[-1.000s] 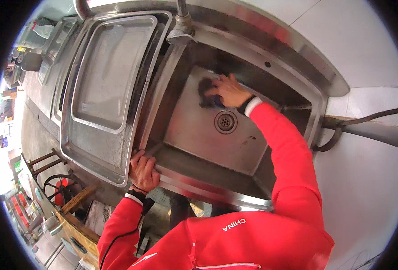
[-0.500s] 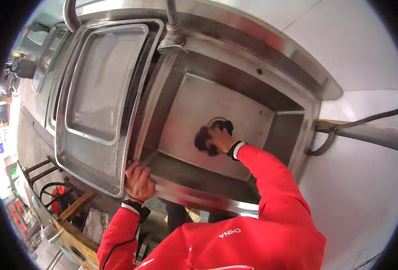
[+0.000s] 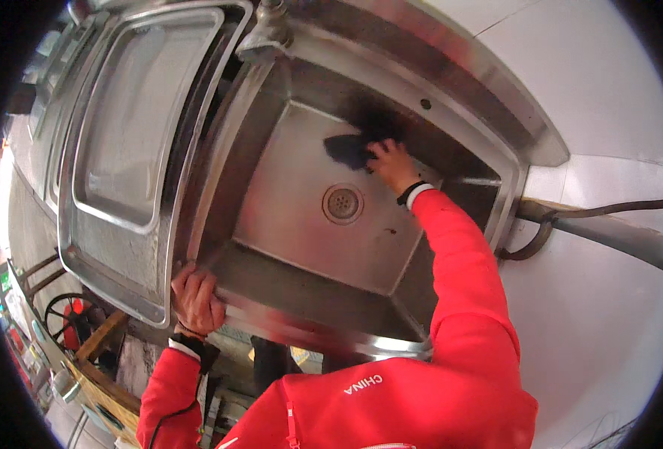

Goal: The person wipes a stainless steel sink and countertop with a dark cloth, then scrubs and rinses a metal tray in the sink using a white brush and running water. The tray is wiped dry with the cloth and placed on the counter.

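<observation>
the dark wad (image 3: 346, 152) at the right hand (image 3: 393, 165) is too blurred to identify, and the upper edge cuts off the metal tap (image 3: 270, 34).

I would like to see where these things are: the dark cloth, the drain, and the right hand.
Dark cloth (image 3: 345, 151): head view, on its left part.
Drain (image 3: 342, 203): head view, on its round centre.
Right hand (image 3: 394, 166): head view, on the back of the hand.

A steel sink (image 3: 286, 196) carries a black, blurred cloth (image 3: 346, 151) — beyond the drain (image 3: 342, 203) — and, left of it, a large metal tray (image 3: 118, 257).
</observation>
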Tool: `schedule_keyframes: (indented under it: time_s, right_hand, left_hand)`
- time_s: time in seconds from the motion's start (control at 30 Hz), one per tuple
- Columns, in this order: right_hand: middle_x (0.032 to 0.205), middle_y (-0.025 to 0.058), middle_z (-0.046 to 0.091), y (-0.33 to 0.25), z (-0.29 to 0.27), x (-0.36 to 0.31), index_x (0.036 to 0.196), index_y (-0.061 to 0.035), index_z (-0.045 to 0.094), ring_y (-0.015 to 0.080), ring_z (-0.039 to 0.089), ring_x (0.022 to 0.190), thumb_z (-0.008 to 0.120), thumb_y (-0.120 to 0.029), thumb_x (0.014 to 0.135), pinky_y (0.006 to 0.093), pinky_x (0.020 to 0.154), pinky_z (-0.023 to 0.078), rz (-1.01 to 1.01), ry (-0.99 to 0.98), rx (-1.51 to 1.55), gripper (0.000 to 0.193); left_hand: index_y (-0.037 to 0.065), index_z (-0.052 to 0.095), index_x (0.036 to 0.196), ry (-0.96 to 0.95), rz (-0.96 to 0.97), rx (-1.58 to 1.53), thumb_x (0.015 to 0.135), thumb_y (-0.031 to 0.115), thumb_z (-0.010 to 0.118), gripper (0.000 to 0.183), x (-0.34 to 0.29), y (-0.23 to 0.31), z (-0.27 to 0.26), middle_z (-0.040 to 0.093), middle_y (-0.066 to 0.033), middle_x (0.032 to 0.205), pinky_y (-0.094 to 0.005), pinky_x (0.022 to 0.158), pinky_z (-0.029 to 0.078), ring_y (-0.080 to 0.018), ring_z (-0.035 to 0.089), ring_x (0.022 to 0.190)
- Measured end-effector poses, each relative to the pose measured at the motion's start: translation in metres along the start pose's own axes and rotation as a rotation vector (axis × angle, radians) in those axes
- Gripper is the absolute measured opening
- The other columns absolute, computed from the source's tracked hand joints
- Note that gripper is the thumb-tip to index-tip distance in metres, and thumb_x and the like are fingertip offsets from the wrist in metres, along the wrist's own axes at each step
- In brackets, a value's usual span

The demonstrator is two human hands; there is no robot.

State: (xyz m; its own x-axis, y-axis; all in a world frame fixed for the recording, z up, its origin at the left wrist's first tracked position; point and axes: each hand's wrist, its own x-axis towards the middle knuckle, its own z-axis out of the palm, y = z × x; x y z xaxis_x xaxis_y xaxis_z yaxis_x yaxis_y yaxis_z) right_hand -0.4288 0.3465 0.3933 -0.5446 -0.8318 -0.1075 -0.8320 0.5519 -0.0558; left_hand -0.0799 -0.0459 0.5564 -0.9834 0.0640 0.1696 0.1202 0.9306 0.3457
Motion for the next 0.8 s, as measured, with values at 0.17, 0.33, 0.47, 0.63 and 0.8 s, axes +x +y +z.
schedule_keyframes:
  time_s: [0.17, 0.33, 0.47, 0.63, 0.8]
  right_hand:
    - [0.127, 0.008, 0.052, 0.014, 0.007, -0.051, 0.083, -0.0137, 0.074, 0.0365, 0.048, 0.112, 0.066, -0.004, 0.07, 0.0489, 0.092, 0.046, 0.397, -0.04, 0.079, 0.018]
    - [0.119, 0.0154, 0.053, -0.012, 0.012, -0.103, 0.077, -0.0057, 0.073, 0.0425, 0.052, 0.105, 0.064, -0.008, 0.079, 0.0477, 0.087, 0.051, 0.649, -0.111, 0.069, 0.01]
    - [0.1, 0.0127, 0.063, -0.054, 0.045, -0.14, 0.09, -0.0101, 0.075, 0.0379, 0.053, 0.108, 0.063, -0.028, 0.084, 0.0503, 0.074, 0.048, 0.558, -0.497, -0.126, 0.023]
    - [0.08, 0.0127, 0.073, -0.143, 0.061, -0.131, 0.08, -0.0095, 0.076, 0.0306, 0.07, 0.074, 0.065, -0.019, 0.075, 0.0422, 0.072, 0.056, 0.326, -0.577, 0.21, 0.016]
    - [0.08, 0.0047, 0.071, -0.181, 0.018, -0.057, 0.089, -0.0069, 0.074, 0.0186, 0.065, 0.076, 0.06, -0.004, 0.071, 0.0349, 0.072, 0.053, 0.495, -0.503, 1.098, 0.023]
  left_hand:
    - [0.0, 0.065, 0.098, 0.063, 0.033, -0.001, 0.071, 0.015, 0.056, 0.032, 0.004, -0.001, 0.001, 0.063, -0.0147, 0.102, -0.0539, 0.105, 0.041, -0.0393, 0.053, 0.113]
    - [0.0, 0.065, 0.098, 0.057, -0.001, -0.054, 0.07, 0.013, 0.058, 0.032, 0.007, 0.002, -0.003, 0.063, -0.0137, 0.103, -0.0543, 0.107, 0.038, -0.0381, 0.053, 0.116]
    - [0.001, 0.066, 0.098, 0.088, 0.008, -0.063, 0.069, 0.014, 0.06, 0.032, 0.007, 0.0, -0.002, 0.063, -0.0134, 0.103, -0.0515, 0.108, 0.038, -0.037, 0.053, 0.117]
    - [0.001, 0.065, 0.099, 0.102, -0.011, -0.087, 0.069, 0.013, 0.06, 0.033, 0.005, 0.002, 0.0, 0.061, -0.0131, 0.103, -0.0512, 0.108, 0.038, -0.0368, 0.052, 0.119]
    - [0.0, 0.065, 0.097, 0.086, -0.015, -0.083, 0.071, 0.01, 0.055, 0.03, 0.007, 0.004, -0.004, 0.063, -0.015, 0.101, -0.0509, 0.104, 0.04, -0.0388, 0.054, 0.114]
